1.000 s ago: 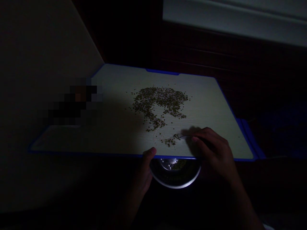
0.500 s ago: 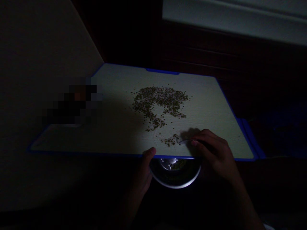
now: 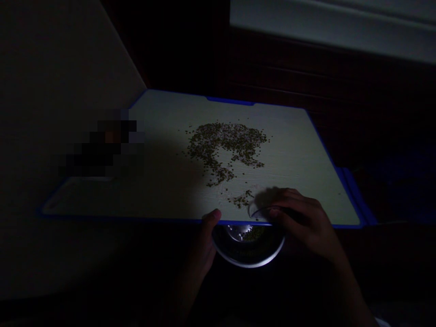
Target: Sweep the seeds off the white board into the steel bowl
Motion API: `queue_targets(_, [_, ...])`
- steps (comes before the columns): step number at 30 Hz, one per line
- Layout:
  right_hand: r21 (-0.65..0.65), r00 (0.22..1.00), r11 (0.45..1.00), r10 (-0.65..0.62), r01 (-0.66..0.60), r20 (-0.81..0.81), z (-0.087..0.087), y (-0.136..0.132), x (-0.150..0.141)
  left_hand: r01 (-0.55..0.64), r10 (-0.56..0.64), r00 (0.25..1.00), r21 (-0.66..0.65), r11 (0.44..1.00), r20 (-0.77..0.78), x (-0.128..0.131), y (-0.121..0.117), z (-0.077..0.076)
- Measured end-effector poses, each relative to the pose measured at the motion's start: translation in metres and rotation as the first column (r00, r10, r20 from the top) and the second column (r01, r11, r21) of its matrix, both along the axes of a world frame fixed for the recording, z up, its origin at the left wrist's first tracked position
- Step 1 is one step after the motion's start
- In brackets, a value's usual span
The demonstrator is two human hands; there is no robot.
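Small dark green beans point(image 3: 228, 136), like mung beans, lie scattered over a pale tabletop point(image 3: 293, 154) with a blue rim. My right hand point(image 3: 303, 218) is closed on a thin, clear, curved scraper point(image 3: 254, 211), its edge on the tabletop close to the near rim. A small patch of beans point(image 3: 242, 199) lies just left of the scraper. My left hand point(image 3: 208, 240) has its thumb over the near rim; its other fingers are mostly hidden below, beside a metal bowl point(image 3: 254, 264). Under the rim, the bowl holds more beans.
A blurred dark patch point(image 3: 98, 150) covers the table's left end. A plain wall-like surface point(image 3: 61, 68) rises at the left, and a pale ledge point(image 3: 334, 32) runs across the upper right. Blue material point(image 3: 405, 181) shows dimly at the right. Lighting is very dim.
My right hand has drawn the scraper slightly down toward the near rim, away from the small patch of beans. My left hand and the bowl stay in place.
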State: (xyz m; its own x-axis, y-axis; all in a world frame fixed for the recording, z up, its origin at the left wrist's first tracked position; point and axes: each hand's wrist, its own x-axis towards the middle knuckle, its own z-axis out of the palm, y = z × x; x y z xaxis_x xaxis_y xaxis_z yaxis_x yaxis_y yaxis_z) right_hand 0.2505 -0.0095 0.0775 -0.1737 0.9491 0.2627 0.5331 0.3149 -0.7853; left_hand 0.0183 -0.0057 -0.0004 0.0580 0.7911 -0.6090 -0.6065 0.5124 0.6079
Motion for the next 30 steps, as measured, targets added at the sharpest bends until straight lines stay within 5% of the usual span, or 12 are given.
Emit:
queue_targets(14, [-0.012, 0.999, 0.999, 0.034, -0.034, -0.038, 0.0001, -0.0009, 0.0032, 0.006, -0.005, 1.0, 0.015, 1.0, -0.02, -0.0006, -0.0004, -0.0011])
queue_targets(30, [0.036, 0.981, 0.981, -0.193, 0.193, -0.016, -0.002, 0.0037, -0.0005, 0.0, 0.0, 1.0, 0.021, 1.0, 0.004, 0.0002, -0.0001, 0.0001])
